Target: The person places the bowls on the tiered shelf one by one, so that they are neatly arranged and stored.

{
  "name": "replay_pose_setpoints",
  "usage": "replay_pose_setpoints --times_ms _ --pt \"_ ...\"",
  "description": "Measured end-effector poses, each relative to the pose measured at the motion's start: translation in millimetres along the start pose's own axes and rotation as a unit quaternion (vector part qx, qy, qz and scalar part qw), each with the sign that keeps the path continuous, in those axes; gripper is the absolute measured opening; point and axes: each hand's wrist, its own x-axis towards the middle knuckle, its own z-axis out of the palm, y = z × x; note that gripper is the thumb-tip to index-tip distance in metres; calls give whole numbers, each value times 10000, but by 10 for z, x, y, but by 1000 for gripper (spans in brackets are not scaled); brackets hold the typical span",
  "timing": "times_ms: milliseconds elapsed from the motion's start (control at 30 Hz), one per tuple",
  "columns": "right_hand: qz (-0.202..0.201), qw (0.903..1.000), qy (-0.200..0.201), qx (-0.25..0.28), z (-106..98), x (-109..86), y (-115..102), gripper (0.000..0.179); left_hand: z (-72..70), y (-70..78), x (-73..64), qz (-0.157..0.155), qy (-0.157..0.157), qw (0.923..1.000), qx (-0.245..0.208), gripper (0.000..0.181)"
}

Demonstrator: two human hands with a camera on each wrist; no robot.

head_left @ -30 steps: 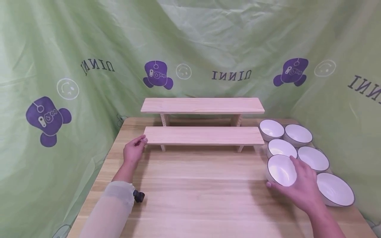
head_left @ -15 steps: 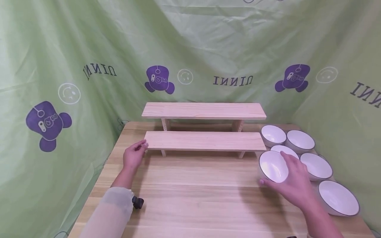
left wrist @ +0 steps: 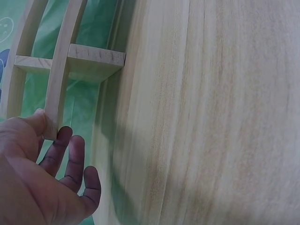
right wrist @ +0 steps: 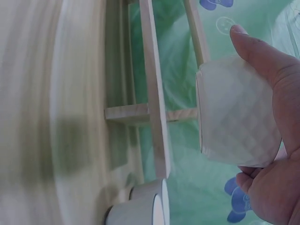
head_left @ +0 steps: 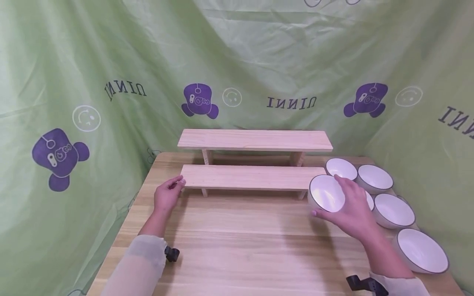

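My right hand (head_left: 357, 218) grips a white bowl (head_left: 326, 193) with a dark rim, thumb on one side and fingers on the other. The bowl is held tilted in the air by the right end of the lower shelf board (head_left: 252, 177); diamond-shaped relief covers its outside (right wrist: 239, 112) in the right wrist view. At the board's left end, my left hand (head_left: 167, 197) pinches the corner. The left wrist view shows that hand's thumb and index finger on the board end (left wrist: 54, 117), the other fingers loosely bent.
Several more white bowls stand at the table's right side, among them a near one (head_left: 422, 250) and a far one (head_left: 375, 177). An upper shelf board (head_left: 255, 139) rises behind the lower one. Green curtain (head_left: 259, 53) surrounds the wooden table (head_left: 240, 242).
My right hand has carried the bowl leftward and away from me, from beside the other bowls to the lower board's right end. The left hand stays at the board. The head view has tilted slightly.
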Motion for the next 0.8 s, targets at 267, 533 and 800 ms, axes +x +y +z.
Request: replay_pose_setpoints --times_ms 267,533,800 --pt "-204 9998 -2 26 53 188 -147 130 -3 -26 44 -40 -26 10000 83 44" --pt "-398 9992 -41 92 105 397 -313 127 -17 -20 77 61 30 9998 179 44" --pt "-366 9992 -108 129 149 534 -437 131 8 -39 72 91 -19 9993 351 44"
